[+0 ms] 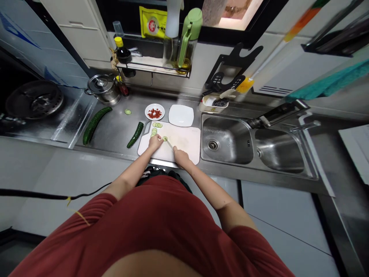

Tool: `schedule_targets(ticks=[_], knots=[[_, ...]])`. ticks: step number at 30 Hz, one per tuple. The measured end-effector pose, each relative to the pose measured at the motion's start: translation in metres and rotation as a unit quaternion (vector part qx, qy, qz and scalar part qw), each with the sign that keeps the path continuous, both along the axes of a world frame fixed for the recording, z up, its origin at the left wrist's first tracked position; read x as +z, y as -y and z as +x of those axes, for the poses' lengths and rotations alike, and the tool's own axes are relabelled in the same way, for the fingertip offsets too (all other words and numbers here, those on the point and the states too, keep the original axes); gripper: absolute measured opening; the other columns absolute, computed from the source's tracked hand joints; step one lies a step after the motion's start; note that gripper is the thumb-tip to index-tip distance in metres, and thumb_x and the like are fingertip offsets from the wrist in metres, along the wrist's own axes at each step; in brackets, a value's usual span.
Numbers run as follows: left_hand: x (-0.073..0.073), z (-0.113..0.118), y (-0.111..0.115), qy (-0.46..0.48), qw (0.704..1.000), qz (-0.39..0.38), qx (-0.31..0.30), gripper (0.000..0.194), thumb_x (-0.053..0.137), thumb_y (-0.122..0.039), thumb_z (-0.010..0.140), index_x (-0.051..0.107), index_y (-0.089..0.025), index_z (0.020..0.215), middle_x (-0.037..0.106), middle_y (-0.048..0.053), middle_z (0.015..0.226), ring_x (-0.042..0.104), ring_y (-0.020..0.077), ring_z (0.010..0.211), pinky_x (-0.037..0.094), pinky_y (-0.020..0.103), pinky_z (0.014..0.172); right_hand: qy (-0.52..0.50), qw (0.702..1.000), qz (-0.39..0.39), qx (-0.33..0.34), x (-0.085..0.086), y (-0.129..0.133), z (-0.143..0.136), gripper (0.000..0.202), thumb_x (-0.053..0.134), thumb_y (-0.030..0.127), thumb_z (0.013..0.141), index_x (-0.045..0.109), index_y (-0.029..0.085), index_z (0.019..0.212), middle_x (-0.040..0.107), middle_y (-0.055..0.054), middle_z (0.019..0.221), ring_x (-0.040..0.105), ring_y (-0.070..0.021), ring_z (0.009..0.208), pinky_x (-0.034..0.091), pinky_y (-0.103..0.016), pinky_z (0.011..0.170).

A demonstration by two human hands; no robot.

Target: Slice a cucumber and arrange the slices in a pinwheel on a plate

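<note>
"Slices [157, 125] of cucumber — where are they?"

"On the white cutting board [187, 140], grouped near its left end. A single slice [165, 139] lies by the tip of the knife [170, 144]."

"And the fingers?"

"The right hand [181, 157] has them closed round the knife's handle. The left hand [155, 142] points thumb and forefinger toward that single slice — whether they grip anything, I can't tell."

"What's around?"

"A shorter cucumber [135, 135] just left of the board, a longer cucumber [96, 125] farther left, and a square plate [181, 115] behind the board."
</note>
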State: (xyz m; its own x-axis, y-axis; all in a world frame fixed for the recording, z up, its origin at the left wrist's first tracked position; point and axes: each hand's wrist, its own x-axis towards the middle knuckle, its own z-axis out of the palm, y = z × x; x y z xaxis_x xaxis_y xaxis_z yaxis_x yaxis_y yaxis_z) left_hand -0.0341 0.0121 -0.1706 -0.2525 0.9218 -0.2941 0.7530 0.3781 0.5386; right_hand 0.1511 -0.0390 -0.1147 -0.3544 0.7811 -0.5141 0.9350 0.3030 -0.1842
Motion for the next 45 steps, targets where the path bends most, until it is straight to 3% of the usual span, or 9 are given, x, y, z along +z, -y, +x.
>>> schedule_targets(ticks=[9,22,45], knots=[[0.001,-0.001,-0.002,-0.003,1.000,-0.008,0.001,0.019,0.065,-0.036,0.079,0.062,-0.022,0.091,0.068,0.006,0.093,0.062,0.0225,0.094,0.043,0.030,0.081,-0.010,1.000,0.000,-0.009,0.001,-0.006,-0.004,0.032,0.034,0.008,0.093,0.040,0.016,0.123,0.066,-0.016,0.104,0.066,-0.0245,0.096,0.048,-0.033,0.078],[-0.008,-0.003,-0.003,-0.001,1.000,0.006,-0.006,0.017,0.066,-0.035,0.078,0.061,-0.022,0.088,0.068,0.006,0.094,0.061,0.0229,0.093,0.043,0.030,0.080,0.010,1.000,-0.012,-0.006,-0.007,0.008,0.013,0.035,0.037,0.007,0.089,0.038,0.016,0.123,0.067,-0.015,0.102,0.065,-0.0249,0.094,0.048,-0.033,0.076],[0.000,0.000,-0.001,-0.006,1.000,-0.010,-0.001,0.021,0.064,-0.036,0.079,0.061,-0.020,0.093,0.068,0.006,0.092,0.062,0.0212,0.091,0.043,0.029,0.080,-0.004,1.000,0.010,0.001,-0.005,-0.005,-0.002,0.034,0.033,0.006,0.091,0.040,0.014,0.123,0.067,-0.016,0.103,0.066,-0.0252,0.095,0.049,-0.034,0.076]])
